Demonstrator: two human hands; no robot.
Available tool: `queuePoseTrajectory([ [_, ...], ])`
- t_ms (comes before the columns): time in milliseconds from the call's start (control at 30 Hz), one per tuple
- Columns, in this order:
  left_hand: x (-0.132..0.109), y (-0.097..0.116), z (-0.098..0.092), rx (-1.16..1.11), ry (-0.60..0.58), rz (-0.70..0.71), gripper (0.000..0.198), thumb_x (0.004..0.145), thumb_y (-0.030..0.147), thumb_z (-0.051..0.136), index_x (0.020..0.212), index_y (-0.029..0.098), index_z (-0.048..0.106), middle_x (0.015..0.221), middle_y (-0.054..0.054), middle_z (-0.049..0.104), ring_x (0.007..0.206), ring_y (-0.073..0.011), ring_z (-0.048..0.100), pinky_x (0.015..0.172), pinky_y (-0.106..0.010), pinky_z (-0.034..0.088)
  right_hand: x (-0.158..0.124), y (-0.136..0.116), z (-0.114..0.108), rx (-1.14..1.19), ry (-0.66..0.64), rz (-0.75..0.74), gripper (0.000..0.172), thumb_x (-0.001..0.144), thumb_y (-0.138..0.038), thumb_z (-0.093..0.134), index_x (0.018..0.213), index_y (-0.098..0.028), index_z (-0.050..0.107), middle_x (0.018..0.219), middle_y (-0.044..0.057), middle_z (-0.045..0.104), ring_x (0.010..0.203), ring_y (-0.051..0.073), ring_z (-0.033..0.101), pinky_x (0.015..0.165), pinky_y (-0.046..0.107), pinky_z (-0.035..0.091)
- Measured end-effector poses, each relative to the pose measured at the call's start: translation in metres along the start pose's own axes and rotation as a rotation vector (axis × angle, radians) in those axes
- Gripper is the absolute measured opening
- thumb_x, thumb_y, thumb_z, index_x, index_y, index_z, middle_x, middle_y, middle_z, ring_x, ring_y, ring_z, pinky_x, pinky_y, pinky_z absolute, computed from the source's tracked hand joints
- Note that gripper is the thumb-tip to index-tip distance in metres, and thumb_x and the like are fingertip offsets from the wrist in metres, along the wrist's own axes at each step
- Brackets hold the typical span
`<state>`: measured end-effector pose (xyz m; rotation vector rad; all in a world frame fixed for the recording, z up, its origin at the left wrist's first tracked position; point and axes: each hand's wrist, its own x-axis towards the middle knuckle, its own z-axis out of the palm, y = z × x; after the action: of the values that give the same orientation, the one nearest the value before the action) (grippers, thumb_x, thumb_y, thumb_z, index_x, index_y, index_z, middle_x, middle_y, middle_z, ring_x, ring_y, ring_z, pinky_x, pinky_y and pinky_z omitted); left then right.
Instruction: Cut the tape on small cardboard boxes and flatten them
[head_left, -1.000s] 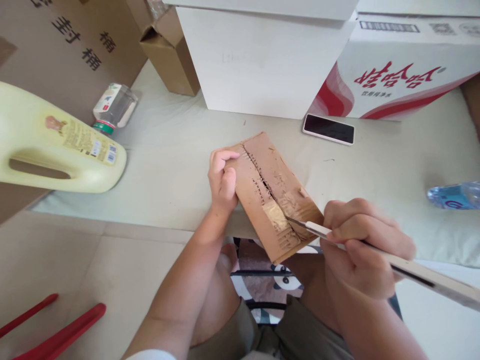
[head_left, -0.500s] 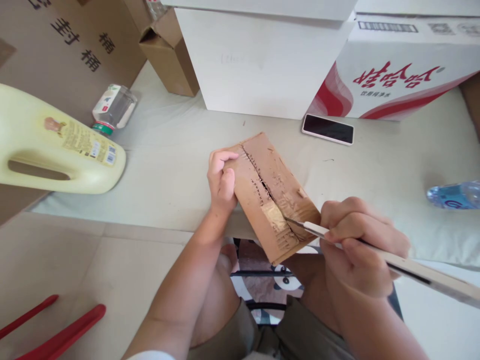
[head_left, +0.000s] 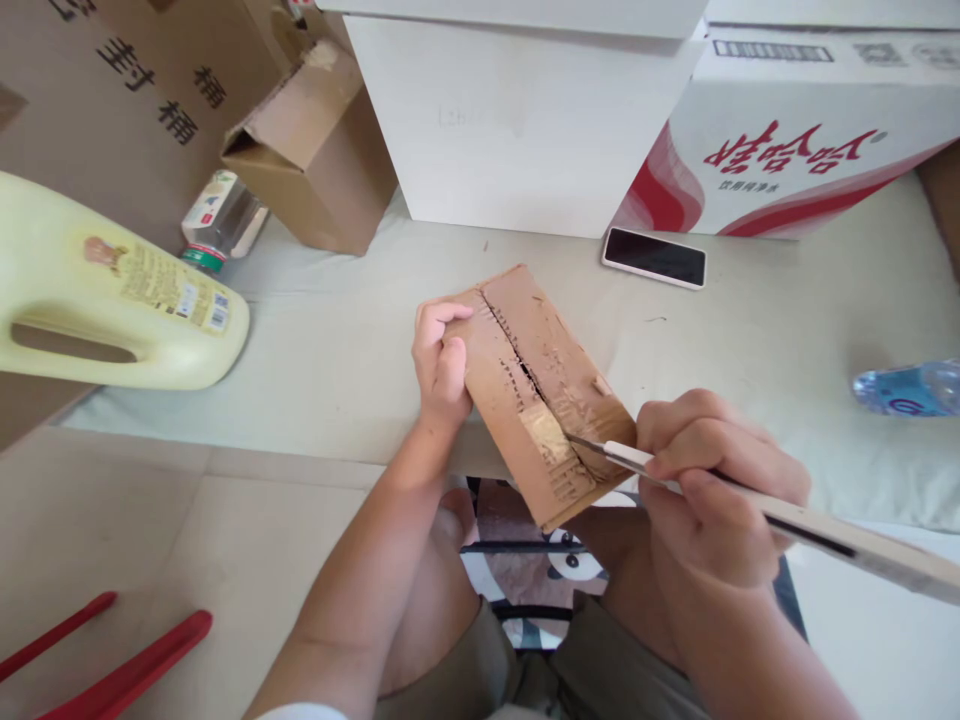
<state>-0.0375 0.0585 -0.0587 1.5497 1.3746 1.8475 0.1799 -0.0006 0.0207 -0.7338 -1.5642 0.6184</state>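
Note:
My left hand [head_left: 442,365] grips the left edge of a small brown cardboard box [head_left: 499,370], thumb on top and the other fingers mostly hidden. A long slit runs down the middle of the box's upper face, with torn, ragged patches beside it and a strip of tape [head_left: 549,435] near the lower end. Closed round a white utility knife [head_left: 810,530], my right hand [head_left: 720,490] sits at the box's right corner. The knife's dark blade rests with its tip at the slit, beside the tape. The box is tilted above my lap at the table's front edge.
White cartons [head_left: 517,130] and a red-and-white carton [head_left: 765,150] stand at the back, a phone [head_left: 654,258] before them. Leftward are a yellow jug [head_left: 150,290], a clear bottle [head_left: 225,220] and another brown box [head_left: 322,160]. A water bottle [head_left: 911,388] lies right; red handles [head_left: 135,665] show lower left.
The brown box at the back left has shifted forward and left, now covering part of the clear bottle. My hands, the knife and the held box stay almost in place.

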Motion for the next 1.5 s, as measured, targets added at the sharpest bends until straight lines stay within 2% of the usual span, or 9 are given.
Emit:
queuePoseTrajectory([
  [167,0.0003,0.0005,0.0005,0.037,0.005,-0.026,0.045,0.091,0.066,0.044,0.098,0.025,0.061,0.1,-0.008,0.062,0.099,-0.028,0.059,0.091,-0.044,0.049,0.0,-0.0006,0.0019,0.007,0.01,-0.008,0.023,0.073,0.002,0.049,0.065,-0.019,0.051,0.064,0.0,0.051,0.054,0.011,0.043,0.049,0.029,0.035],
  [400,-0.0001,0.0007,0.0008,0.022,-0.002,-0.029,0.042,0.091,0.064,0.045,0.099,0.025,0.06,0.1,-0.008,0.061,0.099,-0.0277,0.059,0.092,-0.044,0.048,-0.001,0.0006,0.0027,-0.002,0.035,-0.007,0.023,0.078,-0.002,0.054,0.063,-0.02,0.052,0.063,0.0,0.05,0.054,0.013,0.044,0.047,0.03,0.036],
  [700,-0.0001,-0.0005,0.0014,0.011,0.007,-0.024,0.041,0.091,0.062,0.046,0.099,0.025,0.06,0.101,-0.008,0.061,0.099,-0.0276,0.059,0.092,-0.044,0.048,-0.0012,0.0011,0.0015,-0.033,0.019,-0.011,0.023,0.075,0.0,0.05,0.064,-0.021,0.052,0.063,0.0,0.051,0.054,0.014,0.046,0.048,0.031,0.038],
  [1033,-0.0009,-0.0017,0.0011,0.038,-0.002,-0.042,0.044,0.091,0.065,0.043,0.099,0.025,0.059,0.101,-0.008,0.061,0.099,-0.0279,0.058,0.092,-0.045,0.048,-0.001,0.0022,0.0025,-0.027,0.039,-0.01,0.023,0.08,-0.006,0.057,0.064,-0.022,0.055,0.062,0.0,0.052,0.051,0.014,0.045,0.045,0.031,0.037],
  [1267,-0.0008,0.0001,0.0008,0.033,-0.004,-0.044,0.044,0.091,0.065,0.044,0.099,0.025,0.059,0.101,-0.008,0.06,0.099,-0.0274,0.058,0.092,-0.044,0.048,-0.0017,0.0026,0.0005,-0.033,0.007,-0.016,0.023,0.076,-0.001,0.05,0.065,-0.02,0.055,0.065,0.001,0.053,0.055,0.013,0.047,0.048,0.03,0.037],
  [1500,-0.0005,-0.0006,0.0013,0.03,-0.002,-0.041,0.045,0.09,0.066,0.044,0.099,0.025,0.059,0.101,-0.008,0.06,0.098,-0.0275,0.059,0.091,-0.044,0.049,-0.0021,0.0072,-0.0005,-0.003,0.017,-0.014,0.019,0.076,-0.006,0.052,0.063,-0.019,0.057,0.063,0.0,0.053,0.053,0.013,0.047,0.046,0.029,0.036],
])
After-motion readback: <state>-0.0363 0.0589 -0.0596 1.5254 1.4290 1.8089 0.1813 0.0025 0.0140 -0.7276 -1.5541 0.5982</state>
